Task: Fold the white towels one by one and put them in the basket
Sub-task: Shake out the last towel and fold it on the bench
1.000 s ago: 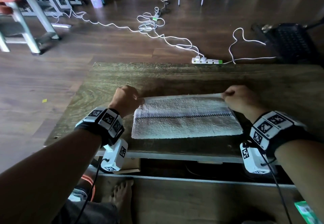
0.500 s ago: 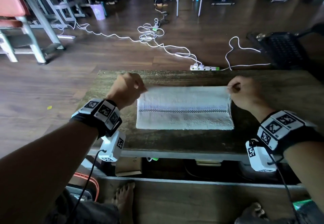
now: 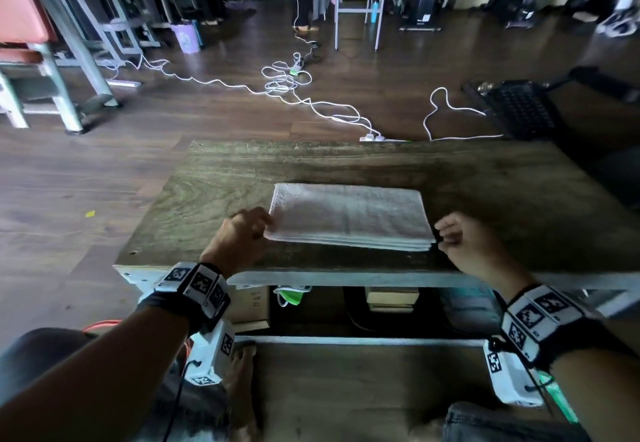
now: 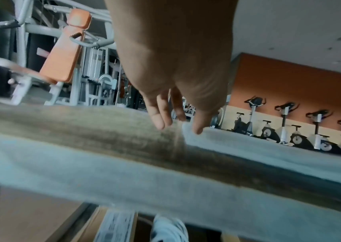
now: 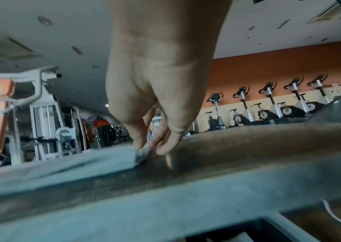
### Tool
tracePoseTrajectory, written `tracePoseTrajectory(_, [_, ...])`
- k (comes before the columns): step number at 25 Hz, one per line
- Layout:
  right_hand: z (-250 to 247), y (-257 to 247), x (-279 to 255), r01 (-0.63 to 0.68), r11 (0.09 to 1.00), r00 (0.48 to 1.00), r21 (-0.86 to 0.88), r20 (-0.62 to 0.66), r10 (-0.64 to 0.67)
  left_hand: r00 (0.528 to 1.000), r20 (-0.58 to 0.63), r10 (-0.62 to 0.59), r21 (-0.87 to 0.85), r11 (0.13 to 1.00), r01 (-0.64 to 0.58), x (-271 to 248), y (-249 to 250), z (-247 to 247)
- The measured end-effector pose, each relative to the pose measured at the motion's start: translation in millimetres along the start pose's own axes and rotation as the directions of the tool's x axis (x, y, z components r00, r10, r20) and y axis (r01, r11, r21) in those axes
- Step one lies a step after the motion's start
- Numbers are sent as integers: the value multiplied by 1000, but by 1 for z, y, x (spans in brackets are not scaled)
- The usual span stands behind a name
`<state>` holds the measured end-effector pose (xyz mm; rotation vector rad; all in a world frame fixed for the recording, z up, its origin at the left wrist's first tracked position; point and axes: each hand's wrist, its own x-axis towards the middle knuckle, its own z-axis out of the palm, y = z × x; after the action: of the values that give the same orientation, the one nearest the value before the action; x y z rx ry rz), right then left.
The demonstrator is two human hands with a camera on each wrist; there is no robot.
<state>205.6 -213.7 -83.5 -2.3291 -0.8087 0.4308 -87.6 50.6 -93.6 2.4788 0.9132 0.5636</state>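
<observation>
Centrally, one folded white towel lay flat on the wooden table; left hand, fingers loosely extended, thumb touched its near-left corner; right hand pinched its near-right corner.

1. The head view looks forward and down from above the near edge of the dark wooden table.
2. The left wrist view sits low, close behind the left hand, facing across that table.
3. The right wrist view mirrors it behind the right hand.
4. All three share the folded white terry towel.
</observation>
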Motion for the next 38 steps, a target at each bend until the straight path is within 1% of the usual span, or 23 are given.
tracePoseTrajectory(2, [6, 3, -9, -54, 998, 994, 44, -94, 57, 981, -93, -173, -54, 984, 169, -1, 5, 9])
tracePoseTrajectory(3, [7, 1, -10, -68, 996, 990, 52, -124, 74, 960, -100, -261, -47, 965, 257, 3, 10, 11])
tracePoseTrajectory(5, [8, -7, -10, -84, 996, 989, 35, -118, 88, 929, -37, -369, -18, 929, 369, 11, 16, 10])
tracePoseTrajectory(7, [7, -17, -9, -91, 996, 992, -5, -88, 90, 906, -6, -422, -33, 906, 422, 19, 19, 10])
tracePoseTrajectory(9, [6, -25, -10, -112, 992, 991, -57, -84, 107, 892, -20, -452, -47, 892, 450, 24, 20, 10])
tracePoseTrajectory(13, [4, -30, -8, -126, 990, 980, -64, -162, 114, 888, -53, -456, -141, 884, 445, 27, 19, 2])
tracePoseTrajectory(16, [9, -34, -10, -148, 982, 987, -116, -77, 139, 887, -18, -461, -181, 874, 451, 23, 17, 2])
tracePoseTrajectory(18, [10, -34, -10, -152, 980, 988, -125, -58, 146, 886, -17, -463, -192, 871, 451, 20, 16, 3])
tracePoseTrajectory(22, [7, -37, -8, -156, 985, 981, -77, -130, 145, 881, -26, -473, -221, 862, 456, 18, 15, -2])
tracePoseTrajectory(23, [5, -37, -8, -153, 985, 982, -74, -121, 144, 875, -21, -484, -231, 854, 467, 18, 12, -3])
tracePoseTrajectory(25, [3, -38, -9, -173, 979, 985, -109, -31, 170, 850, 16, -527, -258, 819, 513, 18, 9, -6])
tracePoseTrajectory(26, [2, -36, -10, -191, 971, 981, -143, 11, 194, 840, 38, -542, -256, 807, 532, 19, 7, -6])
tracePoseTrajectory(27, [3, -34, -9, -192, 966, 980, -174, 19, 198, 837, 46, -545, -231, 810, 539, 19, 6, -4])
tracePoseTrajectory(28, [5, -32, -9, -167, 964, 986, -206, -25, 165, 850, 23, -526, -168, 836, 522, 19, 9, -3])
tracePoseTrajectory(29, [9, -31, -9, -122, 966, 990, -228, -104, 100, 883, -23, -468, -95, 881, 464, 17, 12, 0])
tracePoseTrajectory(30, [13, -31, -10, -50, 973, 982, -226, -190, 6, 930, -61, -362, -48, 932, 360, 15, 16, 3])
tracePoseTrajectory(31, [19, -30, -10, 62, 972, 962, -225, -246, -118, 974, -61, -220, -15, 976, 219, 14, 18, 7])
tracePoseTrajectory(32, [25, -29, -10, 198, 951, 939, -236, -232, -253, 996, -20, -83, 29, 996, 84, 10, 21, 11])
tracePoseTrajectory(33, [31, -29, -10, 329, 909, 915, -258, -153, -374, 999, 41, 16, 69, 997, -19, 5, 22, 15])
tracePoseTrajectory(34, [37, -27, -11, 435, 856, 884, -278, -51, -465, 994, 88, 58, 113, 991, -68, 1, 24, 19])
tracePoseTrajectory(35, [43, -23, -11, 506, 809, 853, -298, 32, -521, 993, 102, 61, 139, 987, -75, -2, 24, 23])
tracePoseTrajectory(36, [48, -20, -11, 541, 783, 833, -307, 67, -550, 995, 82, 50, 163, 985, -63, -4, 25, 25])
tracePoseTrajectory(38, [52, -16, -8, 541, 796, 830, -273, 16, -558, 998, 8, 55, 151, 987, -56, -4, 25, 23])
